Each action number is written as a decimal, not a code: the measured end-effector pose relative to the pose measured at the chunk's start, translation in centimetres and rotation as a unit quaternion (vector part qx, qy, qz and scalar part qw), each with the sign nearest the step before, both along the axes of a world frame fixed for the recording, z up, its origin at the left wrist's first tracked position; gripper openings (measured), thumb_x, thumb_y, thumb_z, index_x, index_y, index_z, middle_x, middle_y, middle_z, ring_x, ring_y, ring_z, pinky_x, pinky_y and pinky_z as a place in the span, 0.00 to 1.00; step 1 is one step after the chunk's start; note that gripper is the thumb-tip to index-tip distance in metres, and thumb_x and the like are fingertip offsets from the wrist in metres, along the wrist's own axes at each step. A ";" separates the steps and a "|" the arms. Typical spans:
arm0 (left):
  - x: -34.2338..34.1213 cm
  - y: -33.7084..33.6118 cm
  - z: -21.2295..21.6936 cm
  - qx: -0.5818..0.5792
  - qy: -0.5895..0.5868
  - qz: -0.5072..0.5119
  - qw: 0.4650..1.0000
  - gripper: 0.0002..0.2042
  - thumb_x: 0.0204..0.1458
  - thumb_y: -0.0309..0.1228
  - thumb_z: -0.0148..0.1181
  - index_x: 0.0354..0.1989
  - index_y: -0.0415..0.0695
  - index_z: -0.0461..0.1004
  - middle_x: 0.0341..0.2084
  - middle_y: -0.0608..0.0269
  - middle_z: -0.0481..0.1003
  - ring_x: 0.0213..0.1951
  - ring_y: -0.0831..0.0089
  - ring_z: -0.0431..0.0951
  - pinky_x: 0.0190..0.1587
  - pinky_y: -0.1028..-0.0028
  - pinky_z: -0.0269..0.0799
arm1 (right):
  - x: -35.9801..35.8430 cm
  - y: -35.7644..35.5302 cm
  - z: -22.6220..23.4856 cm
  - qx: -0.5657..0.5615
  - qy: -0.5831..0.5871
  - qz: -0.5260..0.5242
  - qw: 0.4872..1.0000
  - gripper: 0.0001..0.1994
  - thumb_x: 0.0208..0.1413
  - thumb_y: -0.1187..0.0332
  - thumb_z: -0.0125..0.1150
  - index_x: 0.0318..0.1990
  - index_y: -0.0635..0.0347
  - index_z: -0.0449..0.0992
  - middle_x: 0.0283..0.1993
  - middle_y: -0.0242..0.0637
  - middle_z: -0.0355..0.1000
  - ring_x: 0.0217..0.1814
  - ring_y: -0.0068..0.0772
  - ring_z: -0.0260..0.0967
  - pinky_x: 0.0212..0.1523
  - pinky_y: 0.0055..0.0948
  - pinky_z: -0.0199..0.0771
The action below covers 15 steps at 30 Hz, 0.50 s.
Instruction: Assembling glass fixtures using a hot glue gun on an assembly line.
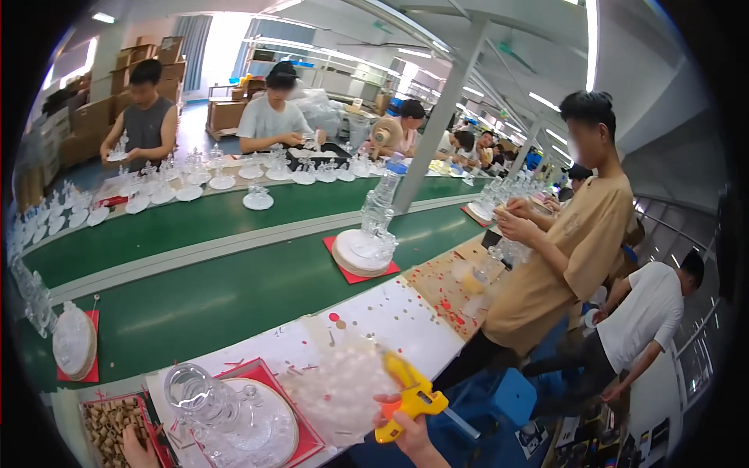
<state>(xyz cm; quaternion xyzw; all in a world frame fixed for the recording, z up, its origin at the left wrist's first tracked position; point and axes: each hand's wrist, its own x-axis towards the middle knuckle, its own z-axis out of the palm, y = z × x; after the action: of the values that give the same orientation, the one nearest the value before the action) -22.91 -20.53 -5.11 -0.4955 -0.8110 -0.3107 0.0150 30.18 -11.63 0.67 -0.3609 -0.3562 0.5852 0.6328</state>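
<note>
Head view: my right hand (409, 433) comes up from the lower edge with its fingers curled tight around the grip of a yellow glue gun (412, 396), its orange handle base in my palm and its nozzle tilted up and left toward a round clear glass piece (339, 390) that lies on the white bench (390, 320) near its front edge. The piece is blurred, so I cannot tell whether the nozzle touches it or sits just beside it.

My left hand (139, 452) shows only as a sliver at the bottom left corner of the bench, resting against a box of small brown cork-like pieces (109, 429); I cannot tell whether those fingers are spread or pinching anything.

Between my hands a clear glass ornament (204, 402) stands upright on a round plate with a red mat (304, 437) under it.

I judge this as the gluing step: the gun is up and aimed at the round piece. The next move, as I read it, calls for a steady nozzle at the joint and a firm hold on the glass.

Beyond the bench runs the green conveyor belt (211, 296), carrying another glass tower (374, 226) on a red mat.
</note>
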 end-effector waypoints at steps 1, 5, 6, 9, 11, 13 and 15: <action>0.1 0.3 -0.1 -0.004 0.012 0.003 1.000 0.08 0.48 0.23 0.58 0.34 0.36 0.66 0.27 0.54 0.65 0.32 0.57 0.69 0.37 0.65 0.64 | -0.1 -0.1 0.4 -0.021 0.027 0.041 0.999 0.25 0.53 0.69 0.59 0.58 0.63 0.63 0.55 0.51 0.69 0.42 0.40 0.76 0.41 0.36 0.79; 3.0 -1.4 6.2 -0.109 0.019 0.052 0.993 0.14 0.53 0.32 0.56 0.47 0.39 0.74 0.42 0.46 0.74 0.46 0.53 0.74 0.49 0.62 0.69 | -1.0 -2.4 1.4 -0.028 0.047 0.128 0.990 0.22 0.55 0.71 0.59 0.58 0.65 0.65 0.51 0.47 0.71 0.49 0.40 0.73 0.49 0.32 0.75; 3.2 -2.7 6.2 -0.105 0.019 0.050 0.993 0.14 0.53 0.32 0.56 0.47 0.39 0.74 0.42 0.46 0.74 0.46 0.53 0.74 0.49 0.62 0.69 | -1.7 -3.3 1.8 -0.015 0.061 0.133 0.989 0.17 0.55 0.73 0.59 0.53 0.65 0.70 0.48 0.46 0.72 0.50 0.40 0.72 0.54 0.31 0.73; 4.6 -3.4 6.3 0.024 0.059 0.028 0.998 0.13 0.56 0.32 0.55 0.45 0.37 0.73 0.39 0.47 0.74 0.43 0.52 0.74 0.48 0.60 0.69 | -3.4 -3.8 2.4 0.045 0.026 0.133 0.990 0.23 0.53 0.69 0.61 0.56 0.62 0.66 0.45 0.44 0.72 0.48 0.41 0.73 0.47 0.30 0.75; 6.2 -4.5 7.5 0.094 0.051 -0.030 0.994 0.11 0.59 0.31 0.52 0.42 0.37 0.73 0.35 0.54 0.74 0.36 0.61 0.75 0.40 0.66 0.70 | -3.9 -4.2 2.8 0.078 -0.034 0.160 0.983 0.24 0.53 0.68 0.62 0.57 0.63 0.66 0.44 0.43 0.72 0.45 0.40 0.73 0.44 0.30 0.75; 10.4 -4.4 9.3 0.109 -0.099 -0.022 0.989 0.10 0.61 0.31 0.50 0.42 0.37 0.72 0.33 0.57 0.73 0.32 0.68 0.73 0.36 0.71 0.68 | -4.4 -4.5 2.8 0.089 -0.092 0.197 0.972 0.25 0.52 0.68 0.63 0.57 0.63 0.65 0.42 0.42 0.72 0.42 0.39 0.73 0.41 0.29 0.74; 12.5 -5.0 9.6 0.144 -0.268 -0.020 0.952 0.11 0.64 0.32 0.46 0.42 0.37 0.71 0.29 0.64 0.70 0.26 0.78 0.67 0.29 0.78 0.63 | -5.0 -5.1 3.7 0.096 -0.117 0.263 0.953 0.26 0.52 0.67 0.63 0.58 0.64 0.64 0.40 0.41 0.72 0.39 0.38 0.73 0.38 0.29 0.74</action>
<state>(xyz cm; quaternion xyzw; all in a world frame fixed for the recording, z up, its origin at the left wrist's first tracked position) -10.45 -25.55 4.49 -0.4025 -0.7215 -0.5463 -0.1381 25.23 -16.73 4.37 -0.2575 -0.5649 0.6476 0.4419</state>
